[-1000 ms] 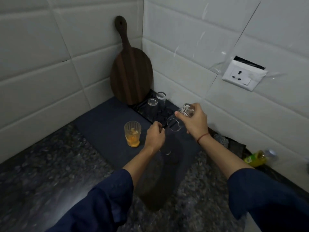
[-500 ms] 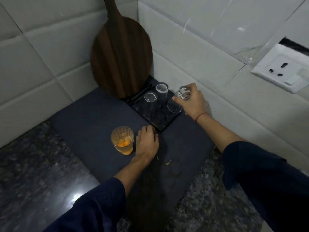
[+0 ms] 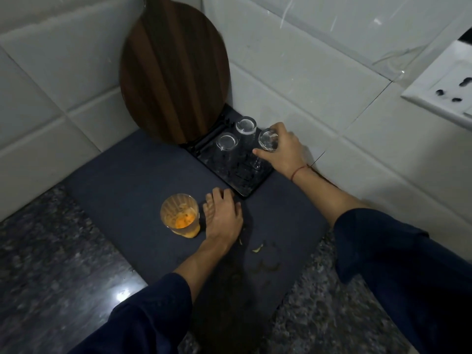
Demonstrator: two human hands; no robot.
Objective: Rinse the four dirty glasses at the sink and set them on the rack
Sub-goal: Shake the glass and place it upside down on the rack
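Observation:
A black rack (image 3: 245, 186) sits in the corner on a dark mat (image 3: 132, 175). Two clear glasses stand upside down on it, one at the back (image 3: 245, 125) and one nearer left (image 3: 226, 141). My right hand (image 3: 283, 152) grips a third clear glass (image 3: 267, 141), upside down, standing on the rack's right side. A ribbed glass with orange residue (image 3: 180, 215) stands upright on the mat. My left hand (image 3: 222, 217) rests flat on the mat just right of that dirty glass, fingers spread, holding nothing.
A dark wooden cutting board (image 3: 173, 70) leans in the tiled wall corner behind the rack. A white wall socket (image 3: 444, 98) is at the right. Small crumbs (image 3: 256, 249) lie on the mat. Speckled granite counter (image 3: 58, 264) surrounds the mat.
My right hand carried the clear glass from above the mat to the rack and turned it upside down there. My left hand dropped flat onto the mat beside the dirty glass.

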